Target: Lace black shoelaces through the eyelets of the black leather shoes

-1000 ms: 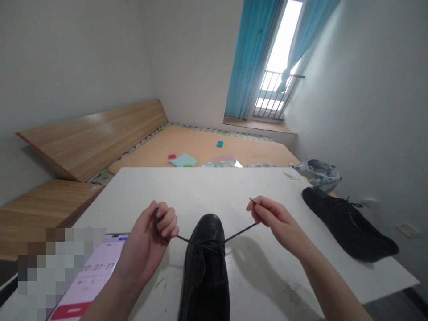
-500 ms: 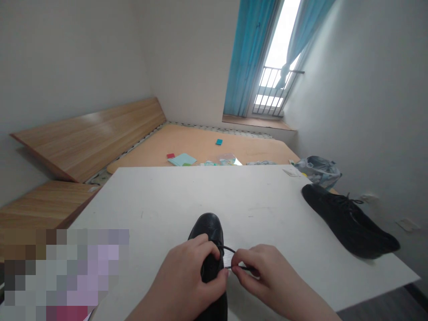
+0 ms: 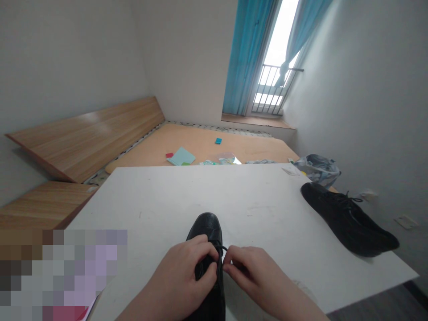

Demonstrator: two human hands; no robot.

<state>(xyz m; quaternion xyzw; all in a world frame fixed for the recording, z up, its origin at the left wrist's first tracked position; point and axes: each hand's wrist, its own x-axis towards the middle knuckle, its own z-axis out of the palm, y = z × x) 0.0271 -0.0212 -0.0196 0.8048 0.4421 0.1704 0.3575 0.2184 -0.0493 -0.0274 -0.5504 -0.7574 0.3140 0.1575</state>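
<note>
A black lace-up shoe (image 3: 204,225) lies on the white table in front of me, toe pointing away. Over its lacing rests my left hand (image 3: 190,272), thumb and index finger closed around the lace; part of that grip is hidden. A dark shoelace (image 3: 220,246) runs out to the shoe's right side. There my right hand (image 3: 247,269) pinches it between thumb and forefinger, close against the shoe. Both hands cover much of the shoe's opening. The matching black shoe (image 3: 344,218), its lace in a bow, stands near the table's right edge.
The white table (image 3: 160,191) reaches to a bed with an orange mat (image 3: 194,133). On the mat lie a light blue sheet (image 3: 181,156) and small packets. Behind the other shoe stands a plastic bag (image 3: 317,168). The lower left is blurred out.
My right hand has moved left, up to the shoe, and the lace stretch between the hands is shorter. The left thumb has drawn in toward its index finger.
</note>
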